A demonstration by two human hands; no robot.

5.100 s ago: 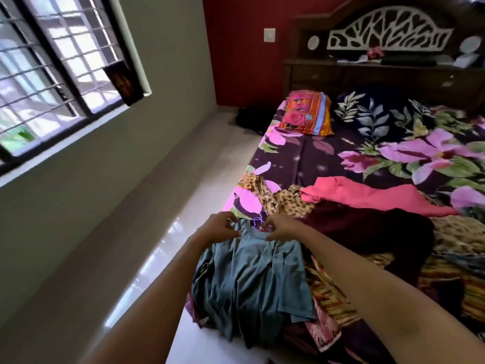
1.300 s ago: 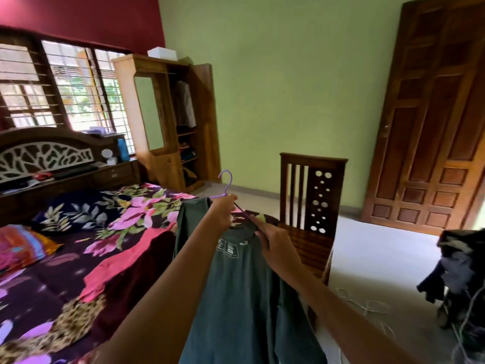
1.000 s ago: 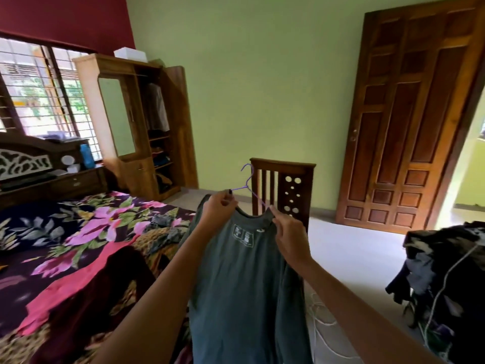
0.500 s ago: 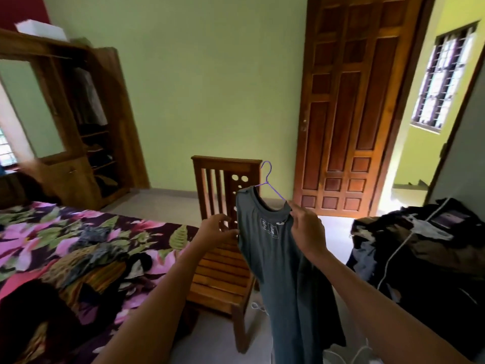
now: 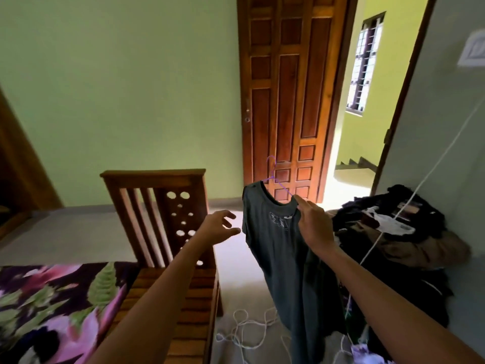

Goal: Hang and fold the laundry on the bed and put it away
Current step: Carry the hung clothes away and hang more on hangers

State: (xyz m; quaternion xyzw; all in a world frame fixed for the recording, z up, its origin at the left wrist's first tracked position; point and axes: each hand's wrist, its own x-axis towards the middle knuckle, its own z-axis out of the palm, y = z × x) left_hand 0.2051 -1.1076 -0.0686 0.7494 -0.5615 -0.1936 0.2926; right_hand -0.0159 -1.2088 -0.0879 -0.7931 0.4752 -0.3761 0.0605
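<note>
right hand [image 5: 313,224] pinches the grey t-shirt [image 5: 278,258] at the collar, on its purple hanger [image 5: 273,174] — left hand [image 5: 219,227] spread-fingered, just beside it.

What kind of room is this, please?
Most likely a bedroom in a home: a bed with a floral sheet, a wooden chair beside it, and a grey T-shirt on a purple hanger held by the right hand.

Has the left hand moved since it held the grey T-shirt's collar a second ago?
Yes. The left hand has come off the grey T-shirt and hovers open left of it, beside the wooden slatted chair; the right hand alone holds it.
</note>
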